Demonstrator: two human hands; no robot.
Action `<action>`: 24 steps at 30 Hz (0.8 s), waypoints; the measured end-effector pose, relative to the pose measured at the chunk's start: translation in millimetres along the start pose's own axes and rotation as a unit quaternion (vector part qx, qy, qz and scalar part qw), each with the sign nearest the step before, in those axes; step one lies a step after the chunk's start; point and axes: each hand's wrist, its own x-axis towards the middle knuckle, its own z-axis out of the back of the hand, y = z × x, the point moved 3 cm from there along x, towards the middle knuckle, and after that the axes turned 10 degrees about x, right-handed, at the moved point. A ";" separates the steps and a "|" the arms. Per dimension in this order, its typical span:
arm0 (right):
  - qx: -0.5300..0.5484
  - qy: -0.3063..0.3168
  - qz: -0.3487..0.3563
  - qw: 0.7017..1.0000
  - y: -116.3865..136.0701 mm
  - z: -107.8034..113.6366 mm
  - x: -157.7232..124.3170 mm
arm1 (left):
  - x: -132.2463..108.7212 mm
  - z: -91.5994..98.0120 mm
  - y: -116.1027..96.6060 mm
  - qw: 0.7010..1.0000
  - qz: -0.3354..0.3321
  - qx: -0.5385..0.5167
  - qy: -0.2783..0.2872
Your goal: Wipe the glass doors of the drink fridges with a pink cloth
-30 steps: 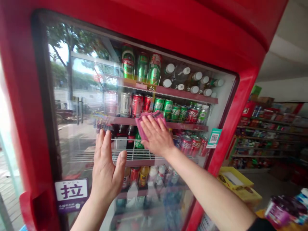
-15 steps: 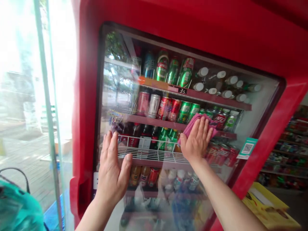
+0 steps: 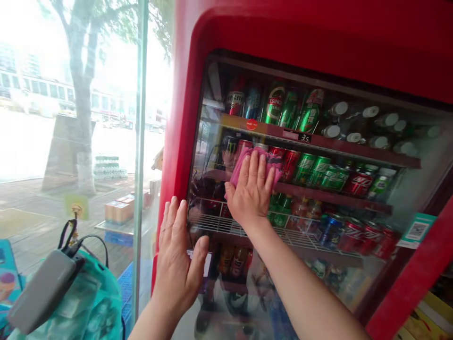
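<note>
A pink cloth (image 3: 238,175) lies pressed on the glass door of a red drinks fridge (image 3: 182,156). My right hand (image 3: 250,191) holds it there under a flat palm and outstretched fingers, in front of the second shelf of cans. To its lower left, my left hand (image 3: 180,257) is raised with nothing in it, fingers up and thumb apart, by the door's left frame. Whether its palm touches the door, I cannot tell. Behind the glass stand green cans (image 3: 305,167), a Tsingtao can (image 3: 274,103) and several white-capped bottles (image 3: 380,142).
At lower left a grey power bank (image 3: 46,290) rests against a teal bag (image 3: 90,302). A glass panel's edge (image 3: 138,141) runs upright left of the fridge. Outside are cardboard boxes (image 3: 118,211) and a tree (image 3: 80,94). A QR code sticker (image 3: 417,231) is on the door's right side.
My right hand has slid the cloth leftward across the glass, from the green cans toward the shelf's left end. My left hand stays raised near the left frame. The view has turned left.
</note>
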 end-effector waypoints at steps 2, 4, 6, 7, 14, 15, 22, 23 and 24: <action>0.034 0.015 0.021 0.999 27.1 -12.7 3.4 | -1.0 7.3 4.8 1.000 0.001 0.007 -0.001; 0.066 0.039 0.052 0.996 56.9 -27.0 0.8 | -2.7 14.5 10.0 1.000 0.001 0.014 -0.007; 0.095 0.059 0.079 0.991 84.7 -41.3 -8.5 | -5.1 21.2 15.5 1.000 0.000 0.022 -0.020; 0.105 0.063 0.082 0.989 95.4 -47.5 -15.0 | -6.3 23.6 18.3 0.999 0.003 0.027 -0.027; 0.073 0.102 0.157 0.980 75.0 -54.3 -69.6 | -8.9 10.2 20.9 0.999 0.014 0.025 -0.033; 0.052 0.104 0.164 0.980 57.6 -48.6 -78.7 | -8.9 4.6 18.1 0.999 0.008 0.019 -0.027; -0.058 0.013 0.050 0.997 -102.0 23.3 -146.8 | -15.8 -35.1 5.5 1.000 -0.007 -0.017 0.012; -0.071 -0.012 0.019 0.997 -118.6 31.5 -151.6 | -16.9 -39.0 5.5 1.000 -0.008 -0.021 0.017; -0.082 -0.036 -0.017 0.996 -130.5 37.4 -154.1 | -17.8 -41.8 5.8 0.999 -0.009 -0.023 0.021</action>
